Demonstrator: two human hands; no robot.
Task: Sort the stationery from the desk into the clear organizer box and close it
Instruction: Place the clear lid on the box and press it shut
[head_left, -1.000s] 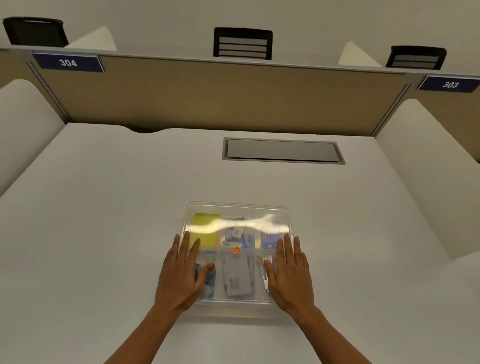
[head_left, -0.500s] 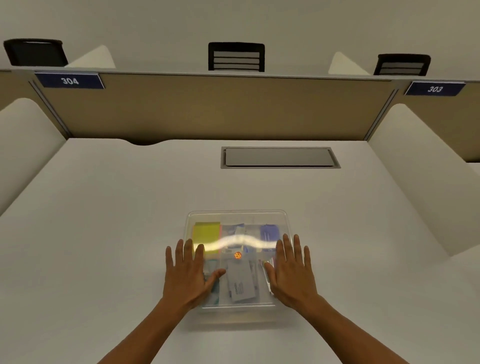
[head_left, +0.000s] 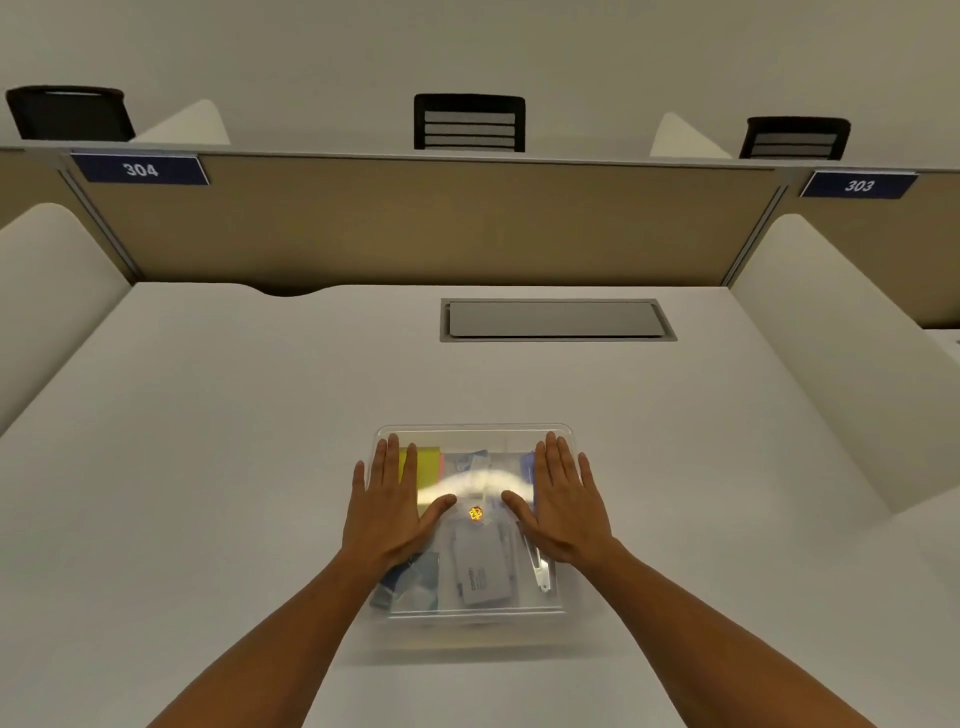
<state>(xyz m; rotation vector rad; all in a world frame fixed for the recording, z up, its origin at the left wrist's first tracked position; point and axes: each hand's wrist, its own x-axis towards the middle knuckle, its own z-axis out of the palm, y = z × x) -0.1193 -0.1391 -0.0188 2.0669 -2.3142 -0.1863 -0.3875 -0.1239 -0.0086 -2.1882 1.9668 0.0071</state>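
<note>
Straight, spread fingers (head_left: 395, 457) of the left hand (head_left: 387, 512) and right hand (head_left: 569, 506) lay flat on the lid of the clear organizer box (head_left: 470, 616), holding nothing. The box sat at six o'clock on the desk (head_left: 208, 441), stationery (head_left: 480, 571) inside. It looked like the closing step; next, I judged, came firm presses round the rim.

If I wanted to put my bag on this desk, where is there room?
Bare desk lies left of the clear organizer box, right of it toward the white divider, and between it and the grey hatch. The box itself is taken: left hand and right hand lie on it.
</note>
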